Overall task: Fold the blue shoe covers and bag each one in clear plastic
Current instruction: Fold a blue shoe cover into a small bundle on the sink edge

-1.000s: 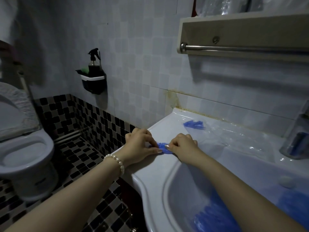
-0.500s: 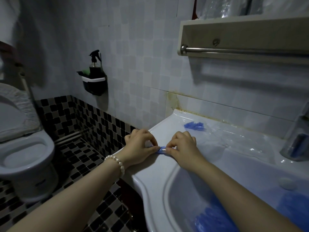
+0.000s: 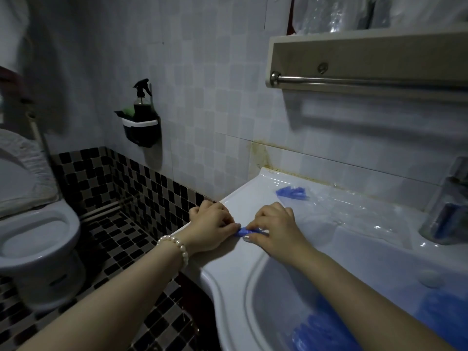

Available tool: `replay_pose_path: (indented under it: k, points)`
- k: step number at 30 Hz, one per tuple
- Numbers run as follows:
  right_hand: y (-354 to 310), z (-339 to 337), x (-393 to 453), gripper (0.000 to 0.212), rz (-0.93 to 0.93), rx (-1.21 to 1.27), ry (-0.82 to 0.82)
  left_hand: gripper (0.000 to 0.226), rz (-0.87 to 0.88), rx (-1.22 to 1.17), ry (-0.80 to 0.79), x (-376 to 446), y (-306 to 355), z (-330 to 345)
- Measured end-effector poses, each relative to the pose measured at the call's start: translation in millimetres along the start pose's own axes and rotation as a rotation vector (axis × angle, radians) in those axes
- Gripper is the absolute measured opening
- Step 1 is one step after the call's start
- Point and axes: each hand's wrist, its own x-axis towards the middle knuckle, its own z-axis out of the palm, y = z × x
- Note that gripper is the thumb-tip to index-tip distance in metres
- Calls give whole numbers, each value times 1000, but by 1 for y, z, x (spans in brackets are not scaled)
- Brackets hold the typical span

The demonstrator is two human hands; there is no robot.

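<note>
We find a blue shoe cover (image 3: pixel 247 232), folded down to a narrow strip, lying on the flat left rim of the white sink (image 3: pixel 228 264), close to the basin's edge. Only a short length of it shows between the two hands. The left hand (image 3: pixel 211 228) pinches its left end with curled fingertips, the heel of the hand resting on the rim. The right hand (image 3: pixel 274 230) grips the right end, fingers bent over the strip and thumb pressed along the near side. Both hands touch the cover and nearly touch each other.

Behind the right hand, towards the wall, we note a second blue shoe cover (image 3: pixel 291 193) inside clear plastic (image 3: pixel 354 214) spread across the back ledge of the sink. Whether that plastic is one bag or several we cannot tell. In the basin at lower right lies a heap of loose blue covers (image 3: pixel 326 333), partly hidden by the right forearm.

The left wrist carries a pearl bracelet (image 3: pixel 177 245). At the right edge stands a clear tumbler (image 3: pixel 445 211) holding something dark blue. Above the sink a shelf with a metal towel rail (image 3: pixel 367 81) is fixed to the tiled wall. Further left, a dark wall caddy (image 3: pixel 140 130) holds a spray bottle (image 3: pixel 141 100). A white toilet (image 3: pixel 38 239) stands at far left on the black-and-white mosaic floor.
</note>
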Motion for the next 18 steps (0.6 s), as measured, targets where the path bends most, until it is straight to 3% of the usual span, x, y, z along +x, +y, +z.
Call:
replay_pose_path:
  k: [4, 9, 12, 14, 16, 18]
  points:
    - [-4, -1, 8, 23, 24, -32, -66, 20, 22, -36, 107, -1, -1, 2]
    - [-5, -2, 10, 22, 138, -12, -156, 34, 266, 28, 221, -2, -6, 8]
    - [-6, -3, 8, 24, 199, 26, -206, 30, 301, 53, 249, -4, -6, 7]
    - [-6, -5, 6, 26, 178, -29, -228, 23, 298, 126, 183, -5, 2, 5]
    - [-4, -13, 3, 24, 156, -54, -223, 24, 236, 158, 15, -5, 16, -3]
    - [-2, -30, 0, 24, 172, 102, -171, 29, 159, -59, -136, -4, 34, -16]
